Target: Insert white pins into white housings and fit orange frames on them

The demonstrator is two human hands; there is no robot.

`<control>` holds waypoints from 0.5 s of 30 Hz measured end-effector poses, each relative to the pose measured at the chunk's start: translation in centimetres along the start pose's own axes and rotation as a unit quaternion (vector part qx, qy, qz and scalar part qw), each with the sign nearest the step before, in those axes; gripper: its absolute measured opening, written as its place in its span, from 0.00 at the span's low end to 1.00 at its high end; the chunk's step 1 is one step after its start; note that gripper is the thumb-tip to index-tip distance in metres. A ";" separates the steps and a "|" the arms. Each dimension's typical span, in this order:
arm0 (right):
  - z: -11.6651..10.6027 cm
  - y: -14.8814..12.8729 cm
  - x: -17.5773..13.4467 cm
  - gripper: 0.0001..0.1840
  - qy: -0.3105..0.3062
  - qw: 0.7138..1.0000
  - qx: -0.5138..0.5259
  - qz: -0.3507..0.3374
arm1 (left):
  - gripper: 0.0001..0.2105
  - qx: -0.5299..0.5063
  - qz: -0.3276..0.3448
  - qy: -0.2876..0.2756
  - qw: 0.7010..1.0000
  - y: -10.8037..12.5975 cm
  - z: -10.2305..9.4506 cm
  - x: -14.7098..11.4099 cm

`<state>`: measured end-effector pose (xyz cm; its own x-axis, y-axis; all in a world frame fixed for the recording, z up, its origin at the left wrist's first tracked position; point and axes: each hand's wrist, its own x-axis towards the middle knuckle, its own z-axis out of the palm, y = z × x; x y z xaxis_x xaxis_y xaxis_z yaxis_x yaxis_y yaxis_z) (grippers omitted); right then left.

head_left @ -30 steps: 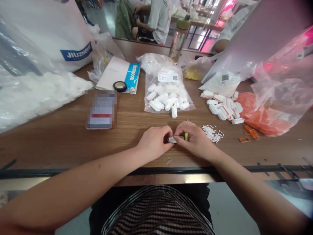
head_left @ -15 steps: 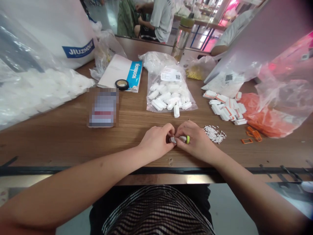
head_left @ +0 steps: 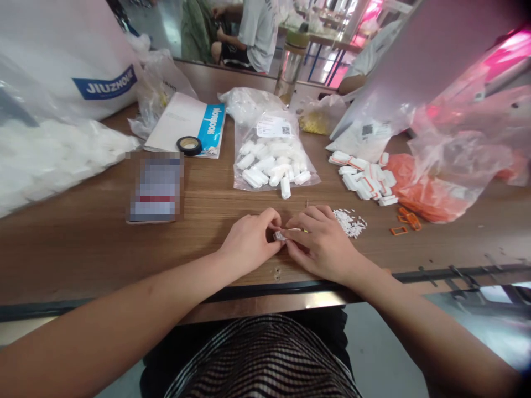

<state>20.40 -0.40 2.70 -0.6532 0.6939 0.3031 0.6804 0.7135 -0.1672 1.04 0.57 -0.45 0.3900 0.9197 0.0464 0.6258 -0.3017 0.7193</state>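
Observation:
My left hand (head_left: 251,236) is closed, thumb and forefinger pinching a small white plastic housing (head_left: 279,236) just above the table. From the other side, the fingers of my right hand (head_left: 321,241) close in on the same piece, the forefinger touching it. Between the right fingers shows a bit of yellow-green, mostly covered. Just beyond that hand lies a pile of tiny white pieces (head_left: 349,223). A clear bag of white housings (head_left: 269,157) lies in front of both hands, with one housing (head_left: 285,188) at its mouth.
To the right are white housings with orange strips (head_left: 367,177), loose orange frames (head_left: 409,219) and a bag of orange parts (head_left: 431,188). On the left sit a blurred phone (head_left: 155,188), black tape (head_left: 189,145), a notebook (head_left: 170,124) and large bags (head_left: 50,149). A bottle (head_left: 292,63) stands behind.
The view has shifted, so things sit further left in the picture. My right fingers have straightened and moved over the housing, covering most of the yellow-green bit. The left hand keeps its pinch.

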 end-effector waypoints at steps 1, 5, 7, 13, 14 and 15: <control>-0.3 0.7 -0.3 0.10 0.014 1.000 0.018 0.016 | 0.09 0.005 -0.003 0.002 1.000 0.0 0.0 0.0; -2.0 7.0 -2.5 0.11 0.091 0.973 0.028 0.210 | 0.08 0.024 -0.007 -0.008 1.000 0.1 -0.1 0.1; -3.0 10.9 -4.1 0.10 0.011 0.943 -0.027 0.332 | 0.08 0.027 -0.007 -0.012 1.000 0.1 -0.2 0.1; -3.7 16.1 -7.2 0.12 -0.069 0.918 -0.054 0.387 | 0.07 0.032 -0.009 -0.014 0.999 0.1 -0.2 0.1; -3.6 16.1 -7.3 0.12 -0.074 0.921 -0.059 0.377 | 0.07 0.033 -0.009 -0.014 0.999 0.1 -0.2 0.1; -3.5 16.0 -7.3 0.13 -0.076 0.927 -0.068 0.361 | 0.07 0.033 -0.009 -0.014 0.999 0.2 -0.3 0.1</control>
<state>37.21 5.55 1.04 -0.0439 0.9988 0.0202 0.9873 0.0465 -0.1522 0.99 0.64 -0.16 0.3960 0.9181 0.0140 0.6756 -0.3017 0.6727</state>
